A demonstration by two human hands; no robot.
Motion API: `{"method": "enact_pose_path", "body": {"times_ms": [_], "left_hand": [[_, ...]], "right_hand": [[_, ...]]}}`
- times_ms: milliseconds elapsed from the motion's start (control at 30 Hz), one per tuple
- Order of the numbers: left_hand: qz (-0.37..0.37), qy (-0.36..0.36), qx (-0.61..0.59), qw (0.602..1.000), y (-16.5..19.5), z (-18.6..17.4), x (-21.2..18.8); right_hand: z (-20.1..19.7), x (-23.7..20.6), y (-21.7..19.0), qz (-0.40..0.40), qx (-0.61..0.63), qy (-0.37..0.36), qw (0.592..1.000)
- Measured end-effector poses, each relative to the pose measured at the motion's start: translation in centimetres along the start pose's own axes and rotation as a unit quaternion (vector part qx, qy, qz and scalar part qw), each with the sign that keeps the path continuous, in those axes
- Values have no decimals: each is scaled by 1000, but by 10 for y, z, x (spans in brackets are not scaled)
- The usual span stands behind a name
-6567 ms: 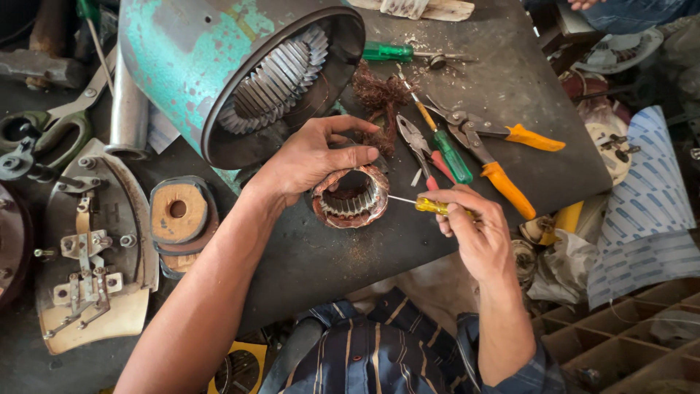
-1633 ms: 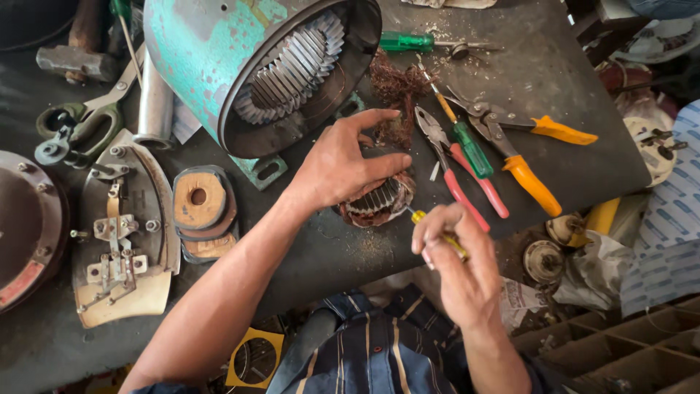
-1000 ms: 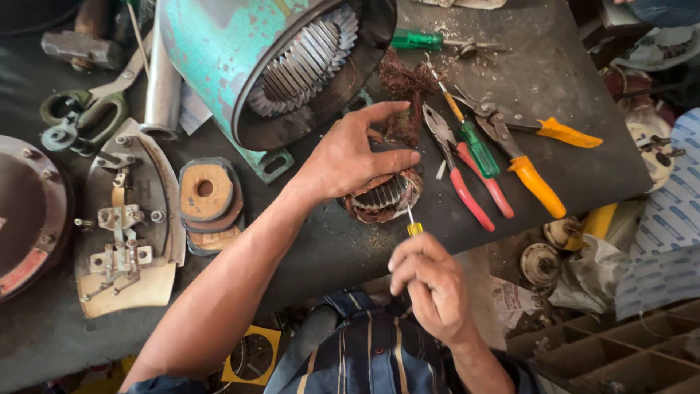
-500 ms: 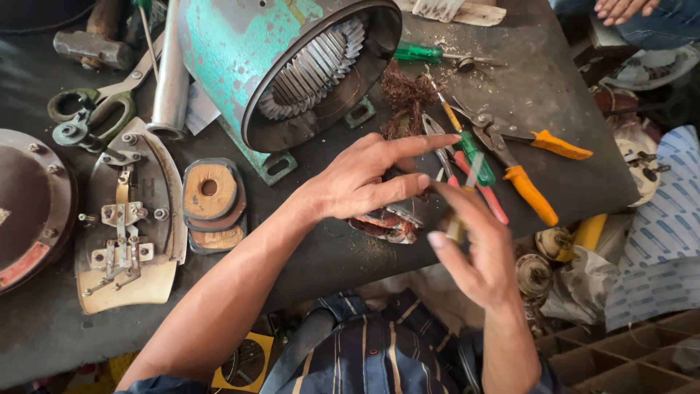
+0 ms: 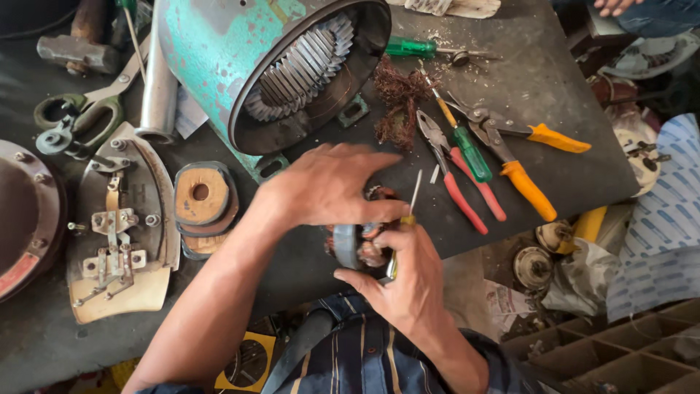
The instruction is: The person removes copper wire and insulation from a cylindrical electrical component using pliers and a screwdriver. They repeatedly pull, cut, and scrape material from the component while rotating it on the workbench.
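Dark, grimy workbench (image 5: 554, 95) fills the view, strewn with tools and motor parts. Near its front edge a small motor stator (image 5: 357, 244) with copper windings is held on edge between both hands. The left hand (image 5: 328, 186) is laid over its top, fingers curled down around it. The right hand (image 5: 408, 281) is closed on it from below, and a thin yellow-handled screwdriver (image 5: 408, 211) is pinched in the same hand, its shaft pointing up and away from the body.

Just beyond the hands, a large teal motor housing (image 5: 240, 66) is lying on its side, its toothed core seen through the open end. A tangle of stripped copper wire (image 5: 397, 102) is heaped beside it. To the right, red-handled pliers (image 5: 456, 182), a green-handled screwdriver (image 5: 463, 142) and orange-handled cutters (image 5: 510, 157) are laid side by side. A second green screwdriver (image 5: 419, 49) is seen farther back. To the left, a roll of tape (image 5: 200, 197), a metal base plate (image 5: 120, 226) and green-handled shears (image 5: 80, 117) are set out.
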State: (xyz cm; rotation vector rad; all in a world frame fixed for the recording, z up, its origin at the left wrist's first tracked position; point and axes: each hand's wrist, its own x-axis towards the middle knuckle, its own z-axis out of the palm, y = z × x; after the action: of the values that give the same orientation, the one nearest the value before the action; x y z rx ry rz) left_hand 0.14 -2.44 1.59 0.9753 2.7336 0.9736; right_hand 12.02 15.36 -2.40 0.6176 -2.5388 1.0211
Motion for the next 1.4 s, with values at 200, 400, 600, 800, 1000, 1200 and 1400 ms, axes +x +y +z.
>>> {"method": "enact_pose_path", "body": {"times_ms": [200, 400, 600, 800, 1000, 1200, 1400], "left_hand": [[-6, -89, -111, 990, -12, -4, 2], [86, -78, -256, 960, -25, -3, 7], [69, -17, -327, 942, -33, -7, 8], [103, -35, -298, 948, -46, -6, 9], [59, -16, -180, 982, -41, -4, 5], [47, -67, -220, 972, -25, -7, 6], [84, -25, -195, 977, -20, -1, 6]], "right_hand": [[-21, -12, 10, 99, 139, -19, 985], [-46, -24, 21, 76, 69, 67, 992], [-50, -18, 19, 121, 92, 33, 988], [-53, -13, 7, 125, -1, -60, 990], [-53, -20, -6, 158, 13, -99, 982], [-37, -23, -1, 155, 42, -84, 984], [-29, -33, 5, 171, 82, -61, 980]]}}
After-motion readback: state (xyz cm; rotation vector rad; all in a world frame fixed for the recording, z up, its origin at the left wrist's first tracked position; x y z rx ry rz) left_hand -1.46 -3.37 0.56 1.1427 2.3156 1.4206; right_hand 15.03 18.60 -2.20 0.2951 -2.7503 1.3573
